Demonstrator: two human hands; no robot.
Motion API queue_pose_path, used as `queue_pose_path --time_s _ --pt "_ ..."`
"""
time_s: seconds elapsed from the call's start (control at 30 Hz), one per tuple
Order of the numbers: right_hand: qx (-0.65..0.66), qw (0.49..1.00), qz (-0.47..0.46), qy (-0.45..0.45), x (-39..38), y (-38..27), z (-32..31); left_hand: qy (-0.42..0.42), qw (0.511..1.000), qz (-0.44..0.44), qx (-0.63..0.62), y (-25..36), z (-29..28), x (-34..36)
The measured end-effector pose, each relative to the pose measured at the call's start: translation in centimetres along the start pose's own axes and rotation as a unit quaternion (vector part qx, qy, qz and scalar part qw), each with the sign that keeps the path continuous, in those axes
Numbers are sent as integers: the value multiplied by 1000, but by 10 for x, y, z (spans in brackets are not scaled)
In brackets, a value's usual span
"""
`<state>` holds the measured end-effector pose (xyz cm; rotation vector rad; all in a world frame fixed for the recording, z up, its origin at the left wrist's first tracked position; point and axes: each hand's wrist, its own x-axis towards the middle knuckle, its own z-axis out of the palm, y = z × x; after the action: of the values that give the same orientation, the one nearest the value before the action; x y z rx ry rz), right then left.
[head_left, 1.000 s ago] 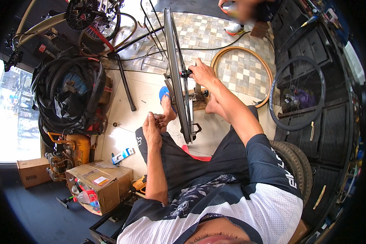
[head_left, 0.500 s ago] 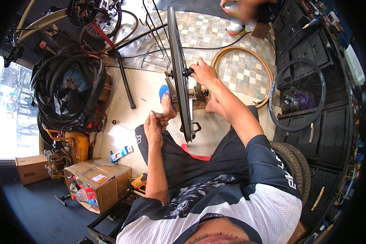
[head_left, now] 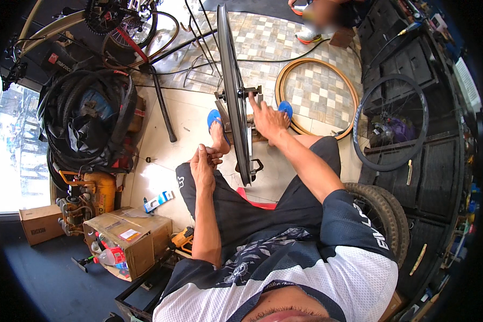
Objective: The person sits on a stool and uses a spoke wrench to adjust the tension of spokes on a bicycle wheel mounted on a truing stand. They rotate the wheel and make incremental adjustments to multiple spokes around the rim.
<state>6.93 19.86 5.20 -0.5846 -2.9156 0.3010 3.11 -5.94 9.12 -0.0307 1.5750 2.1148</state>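
In the head view, the bicycle wheel [head_left: 230,91] stands upright between the two hands, just left of the right hand [head_left: 268,119] and beyond and to the right of the left hand [head_left: 203,165]. Seen nearly edge-on, its smooth, dark rim makes a slim, stretched oval strung with thin spokes. Its long axis runs away from the wearer, the far end leaning slightly left; the axle points crosswise, toward the right hand.

The right hand has its fingers apart, the index finger stretched forward to the dark fitting [head_left: 253,89] beside the wheel's hub; whether the fingertip presses on it, I cannot tell. The left hand is turned up near the knee, thumb and curled fingers drawn close together; I cannot tell whether something small is pinched there.

Below and left of the right hand, a wooden base [head_left: 261,134] lies on the glossy tiled floor [head_left: 161,121]. Past that hand, to the right, lies a tan ring-shaped tyre [head_left: 316,62] with a smooth surface; farther right, a grey-rimmed wheel [head_left: 358,121] leans against black panelled drawers [head_left: 402,182]. Well left of the left hand sit a heap of black rubber tyres [head_left: 51,118] and, nearer the wearer, a creased cardboard box [head_left: 151,241].
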Motion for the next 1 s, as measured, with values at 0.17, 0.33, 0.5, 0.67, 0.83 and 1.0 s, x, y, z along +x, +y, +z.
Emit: queue_pose_path --time_s 0.17,0.33,0.5,0.67,0.83,1.0 --pt "-49 982 8 -185 -66 47 91 -21 1000 2 -14 -10 12 13" --pt "31 992 38 -114 -61 48 70 0 1000 -18 17 -15 4 10" --pt "114 992 46 -18 -3 36 -10 2 1000 -16 27 -11 14 6" --pt "74 990 50 -105 45 25 -45 -27 998 -35 35 -15 15 4" --pt "82 987 61 -126 58 30 -26 -28 998 -36 34 -20 8 7" --pt "77 990 50 -104 39 26 -21 -15 998 -47 49 -19 1 7"
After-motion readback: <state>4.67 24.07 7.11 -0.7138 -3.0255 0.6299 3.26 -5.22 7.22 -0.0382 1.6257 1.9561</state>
